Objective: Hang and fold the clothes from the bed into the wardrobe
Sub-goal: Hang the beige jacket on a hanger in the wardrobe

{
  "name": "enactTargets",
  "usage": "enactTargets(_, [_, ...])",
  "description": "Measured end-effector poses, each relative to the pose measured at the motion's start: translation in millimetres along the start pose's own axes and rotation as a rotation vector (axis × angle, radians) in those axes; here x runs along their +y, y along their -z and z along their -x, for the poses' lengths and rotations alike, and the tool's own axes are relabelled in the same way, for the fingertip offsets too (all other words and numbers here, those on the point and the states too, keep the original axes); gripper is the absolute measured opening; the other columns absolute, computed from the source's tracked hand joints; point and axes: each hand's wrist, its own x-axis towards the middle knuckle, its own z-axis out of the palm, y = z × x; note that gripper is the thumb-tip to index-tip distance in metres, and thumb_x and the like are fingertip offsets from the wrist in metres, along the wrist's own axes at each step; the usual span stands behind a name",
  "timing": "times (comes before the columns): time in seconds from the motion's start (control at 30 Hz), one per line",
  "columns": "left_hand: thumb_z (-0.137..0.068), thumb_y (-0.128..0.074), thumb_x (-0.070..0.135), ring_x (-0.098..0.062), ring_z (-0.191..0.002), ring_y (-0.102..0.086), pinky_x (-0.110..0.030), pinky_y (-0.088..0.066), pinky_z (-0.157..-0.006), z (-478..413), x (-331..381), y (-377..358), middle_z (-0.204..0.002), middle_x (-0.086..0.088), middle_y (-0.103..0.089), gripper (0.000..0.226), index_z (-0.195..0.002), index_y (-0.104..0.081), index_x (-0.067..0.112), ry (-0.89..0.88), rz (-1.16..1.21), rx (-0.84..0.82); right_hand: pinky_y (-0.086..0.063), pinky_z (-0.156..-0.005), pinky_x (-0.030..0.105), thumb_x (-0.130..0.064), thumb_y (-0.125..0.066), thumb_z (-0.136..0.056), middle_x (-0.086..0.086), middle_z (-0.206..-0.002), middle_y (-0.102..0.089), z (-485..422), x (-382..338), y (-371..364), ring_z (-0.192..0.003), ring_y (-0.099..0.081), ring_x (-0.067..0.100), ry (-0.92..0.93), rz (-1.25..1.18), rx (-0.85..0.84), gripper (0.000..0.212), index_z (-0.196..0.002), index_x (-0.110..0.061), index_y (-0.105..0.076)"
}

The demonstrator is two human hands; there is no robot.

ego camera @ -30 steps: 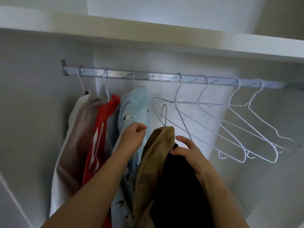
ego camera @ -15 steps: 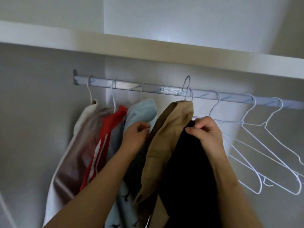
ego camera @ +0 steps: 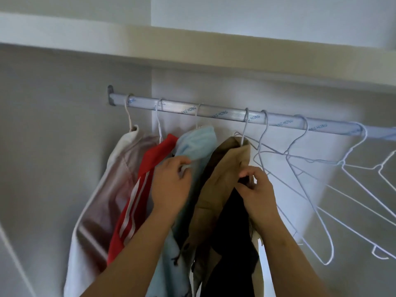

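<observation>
A tan jacket [ego camera: 222, 174] with a dark lining hangs on a white wire hanger whose hook [ego camera: 246, 120] sits over the silver wardrobe rail [ego camera: 231, 115]. My right hand [ego camera: 256, 192] pinches the jacket's collar edge just below the hanger neck. My left hand [ego camera: 171, 185] grips the light blue garment [ego camera: 198, 144] hanging to the jacket's left. Further left hang a red garment with white stripes [ego camera: 150, 168] and a cream one [ego camera: 120, 168].
Several bare white wire hangers [ego camera: 310, 179] crowd the rail to the right of the jacket. A white shelf [ego camera: 192, 52] runs just above the rail. The wardrobe's side wall [ego camera: 53, 146] closes off the left.
The tan jacket on its hanger rose from chest height to the rail; its hook now rests over the rail. My left hand stayed on the blue garment.
</observation>
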Motion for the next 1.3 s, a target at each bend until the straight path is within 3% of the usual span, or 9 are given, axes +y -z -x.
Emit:
enactTargets(0.1, [-0.086,-0.061,0.012,-0.023,-0.116,-0.049,-0.032,-0.039,-0.096,-1,-12,-6,-0.121,-0.007,-0.057,0.034,-0.120,-0.056,0.012,0.126,-0.079,-0.127,-0.048,-0.085,0.033,-0.005,-0.061,-0.081,-0.004,-0.112,-0.052,8,14,0,-0.100,-0.055,0.021,-0.143,0.095,0.058,0.033,-0.104,-0.025,-0.049])
enactTargets(0.2, [-0.086,-0.061,0.011,-0.022,-0.111,-0.054,-0.020,-0.044,-0.080,4,-14,-13,-0.116,-0.004,-0.056,0.044,-0.128,-0.046,0.010,0.270,0.090,-0.270,-0.047,-0.083,0.030,-0.006,-0.059,-0.081,0.001,-0.121,-0.052,20,24,-4,-0.101,-0.054,0.018,-0.211,0.243,-0.040,0.042,-0.119,-0.020,-0.049])
enactTargets(0.27, [-0.083,-0.061,0.003,-0.021,-0.114,-0.051,-0.028,-0.045,-0.087,8,-15,-21,-0.123,-0.006,-0.052,0.057,-0.134,-0.039,0.013,0.305,0.130,-0.331,-0.045,-0.092,0.041,-0.006,-0.055,-0.081,0.005,-0.119,-0.057,26,28,-9,-0.106,-0.054,0.024,-0.156,0.368,-0.091,0.039,-0.119,-0.012,-0.053])
enactTargets(0.37, [-0.083,-0.054,-0.007,-0.019,-0.119,-0.046,-0.031,-0.041,-0.097,12,-15,-26,-0.133,-0.007,-0.047,0.067,-0.142,-0.032,0.016,0.395,0.233,-0.308,-0.038,-0.100,0.038,0.000,-0.049,-0.083,0.009,-0.117,-0.059,29,30,-12,-0.113,-0.050,0.026,-0.108,0.411,-0.078,0.035,-0.117,-0.005,-0.057])
enactTargets(0.5, [-0.082,-0.050,-0.012,-0.015,-0.111,-0.049,-0.023,-0.043,-0.082,16,-18,-22,-0.126,-0.004,-0.051,0.067,-0.139,-0.037,0.019,0.434,0.348,-0.210,-0.023,-0.114,0.033,-0.002,-0.042,-0.094,0.003,-0.143,-0.044,32,30,-9,-0.135,-0.036,0.021,-0.214,0.297,-0.042,0.048,-0.140,-0.014,-0.041])
enactTargets(0.67, [-0.082,-0.050,-0.013,-0.011,-0.109,-0.048,-0.016,-0.039,-0.073,19,-20,-20,-0.120,0.005,-0.049,0.068,-0.138,-0.039,0.023,0.467,0.359,-0.130,-0.023,-0.115,0.035,-0.006,-0.041,-0.096,0.000,-0.149,-0.037,32,30,-15,-0.137,-0.033,0.021,-0.261,0.208,-0.010,0.050,-0.143,-0.023,-0.035])
enactTargets(0.97, [-0.083,-0.050,-0.010,0.001,-0.085,-0.050,-0.003,-0.040,-0.052,18,-19,-17,-0.115,0.009,-0.047,0.064,-0.135,-0.038,0.026,0.473,0.373,-0.180,-0.028,-0.111,0.030,-0.008,-0.041,-0.096,-0.002,-0.149,-0.036,38,24,-20,-0.136,-0.035,0.020,-0.301,0.222,-0.063,0.052,-0.144,-0.024,-0.034])
enactTargets(1.1, [-0.086,-0.052,-0.004,0.005,-0.083,-0.048,-0.006,-0.039,-0.056,27,-18,-9,-0.114,0.010,-0.048,0.060,-0.132,-0.038,0.031,0.474,0.391,-0.248,-0.033,-0.089,0.021,-0.014,-0.044,-0.096,0.001,-0.137,-0.049,53,21,-24,-0.115,-0.048,0.018,-0.335,0.182,-0.007,0.045,-0.140,-0.023,-0.041])
enactTargets(1.3, [-0.088,-0.055,0.007,0.003,-0.086,-0.053,-0.010,-0.039,-0.062,60,-21,9,-0.111,0.011,-0.052,0.048,-0.124,-0.043,0.036,0.424,0.347,-0.293,-0.036,-0.085,0.023,-0.023,-0.051,-0.093,-0.002,-0.124,-0.056,87,23,-35,-0.100,-0.049,0.011,-0.436,0.146,0.070,0.042,-0.135,-0.024,-0.046])
